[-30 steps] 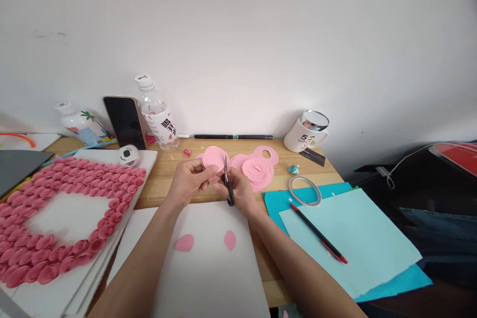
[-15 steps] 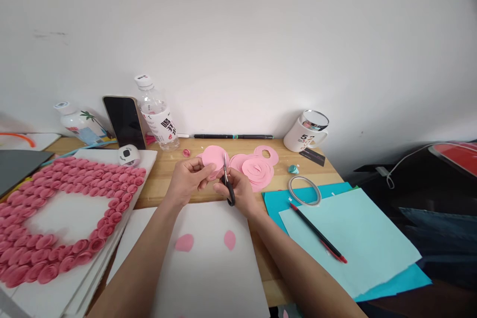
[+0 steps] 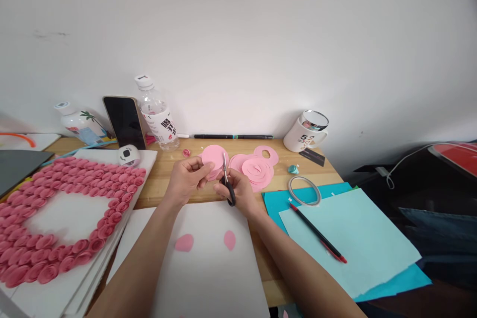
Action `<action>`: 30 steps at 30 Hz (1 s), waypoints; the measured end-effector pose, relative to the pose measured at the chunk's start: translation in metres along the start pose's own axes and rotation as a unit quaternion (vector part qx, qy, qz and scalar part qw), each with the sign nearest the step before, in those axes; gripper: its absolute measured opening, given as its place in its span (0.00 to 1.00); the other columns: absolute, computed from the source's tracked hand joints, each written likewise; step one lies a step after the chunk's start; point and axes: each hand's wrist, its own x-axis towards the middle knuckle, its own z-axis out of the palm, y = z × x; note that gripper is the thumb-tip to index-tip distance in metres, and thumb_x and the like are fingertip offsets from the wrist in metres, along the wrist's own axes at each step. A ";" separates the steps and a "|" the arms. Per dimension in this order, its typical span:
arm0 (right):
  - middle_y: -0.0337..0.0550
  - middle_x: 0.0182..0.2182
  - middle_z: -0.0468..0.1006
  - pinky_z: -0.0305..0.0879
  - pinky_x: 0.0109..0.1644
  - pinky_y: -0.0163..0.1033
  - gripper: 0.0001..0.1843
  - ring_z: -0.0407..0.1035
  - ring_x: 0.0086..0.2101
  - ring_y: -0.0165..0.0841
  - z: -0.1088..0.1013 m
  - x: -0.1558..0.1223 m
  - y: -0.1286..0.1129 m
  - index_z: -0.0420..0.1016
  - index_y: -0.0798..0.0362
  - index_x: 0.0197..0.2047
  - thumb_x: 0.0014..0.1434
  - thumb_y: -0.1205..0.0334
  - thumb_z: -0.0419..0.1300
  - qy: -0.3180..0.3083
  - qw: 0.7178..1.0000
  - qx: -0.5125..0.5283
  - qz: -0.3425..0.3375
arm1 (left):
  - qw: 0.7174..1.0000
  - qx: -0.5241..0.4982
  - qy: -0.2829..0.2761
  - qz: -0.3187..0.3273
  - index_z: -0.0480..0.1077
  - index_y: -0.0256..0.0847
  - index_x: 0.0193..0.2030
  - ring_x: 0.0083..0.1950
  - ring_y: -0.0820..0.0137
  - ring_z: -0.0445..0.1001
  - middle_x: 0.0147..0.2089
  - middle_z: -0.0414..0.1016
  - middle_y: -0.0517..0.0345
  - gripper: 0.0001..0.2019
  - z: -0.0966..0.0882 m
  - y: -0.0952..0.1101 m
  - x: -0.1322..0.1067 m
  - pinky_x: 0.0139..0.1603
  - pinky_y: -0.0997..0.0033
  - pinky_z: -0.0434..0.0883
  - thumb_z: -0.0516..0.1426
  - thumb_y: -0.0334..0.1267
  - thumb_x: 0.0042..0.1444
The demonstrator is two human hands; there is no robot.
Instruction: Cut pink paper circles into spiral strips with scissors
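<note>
Between the thumb and fingers of my left hand is a round piece of pink paper, held up above the table. My right hand grips black-handled scissors, their blades pointing up along the paper's right edge. Whether the blades are fully closed is too small to tell. Just right of the scissors lie pink paper spirals and a pink ring-shaped cutout. Below my wrists, a white sheet carries two small pink scraps.
At left, a white board bears rows of rolled pink paper roses. A phone and water bottle stand behind. At right are a mug, tape roll, pen and pale blue paper.
The pink paper disc has shifted very slightly left against the scissor blades. Both hands keep their hold in nearly the same place.
</note>
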 end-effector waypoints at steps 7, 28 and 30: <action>0.30 0.17 0.59 0.49 0.21 0.31 0.20 0.53 0.18 0.23 0.000 0.001 -0.001 0.64 0.53 0.31 0.41 0.52 0.68 0.005 1.000 -0.004 0.003 | 1.000 -0.011 0.012 0.010 0.60 0.37 0.16 0.13 0.83 0.55 0.13 0.61 0.67 0.16 0.002 0.004 -0.001 0.15 0.79 0.53 0.63 0.38 0.42; 0.33 0.22 0.63 0.51 0.24 0.31 0.21 0.55 0.22 0.24 0.003 0.001 -0.003 0.65 0.53 0.33 0.40 0.52 0.68 -0.006 0.999 -0.005 -0.031 | 1.000 -0.006 -0.002 -0.008 0.66 0.36 0.19 0.14 0.81 0.59 0.15 0.65 0.64 0.11 0.006 0.002 -0.003 0.14 0.79 0.56 0.62 0.38 0.44; 0.34 0.23 0.65 0.55 0.27 0.32 0.22 0.58 0.23 0.26 0.003 0.001 -0.003 0.64 0.53 0.33 0.40 0.52 0.69 0.000 0.999 -0.002 -0.043 | 1.000 -0.005 -0.006 -0.009 0.67 0.36 0.19 0.14 0.81 0.59 0.16 0.66 0.64 0.10 0.007 0.001 -0.004 0.14 0.79 0.57 0.62 0.37 0.44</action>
